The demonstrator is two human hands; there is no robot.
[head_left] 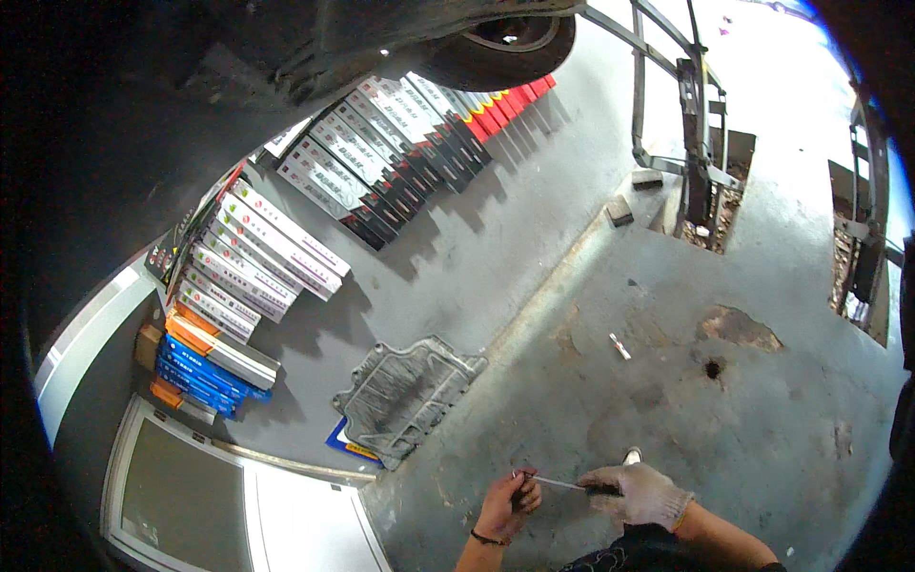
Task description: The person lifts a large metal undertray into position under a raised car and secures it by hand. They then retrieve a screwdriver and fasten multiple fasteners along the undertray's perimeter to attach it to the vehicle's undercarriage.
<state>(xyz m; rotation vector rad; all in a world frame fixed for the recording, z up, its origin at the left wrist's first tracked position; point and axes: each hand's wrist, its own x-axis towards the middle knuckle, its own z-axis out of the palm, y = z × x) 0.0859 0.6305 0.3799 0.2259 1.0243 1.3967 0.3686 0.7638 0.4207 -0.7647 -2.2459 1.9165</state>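
Note:
My left hand (510, 502) is bare, with a dark band on the wrist, and its fingers close around one end of a thin metal tool (562, 484). My right hand (637, 494), in a light work glove, grips the tool's other end. Both hands are low in the view, close to my body, above the grey concrete floor. The tool is a slim shiny rod lying nearly level between the two hands. What kind of tool it is I cannot tell.
A grey plastic underbody panel (405, 393) lies on the floor to the left of my hands. Stacks of long boxes (257, 257) lean along the wall. A raised car's tyre (505, 43) hangs overhead, and lift arms (691, 105) stand beyond. Floor hole (713, 368).

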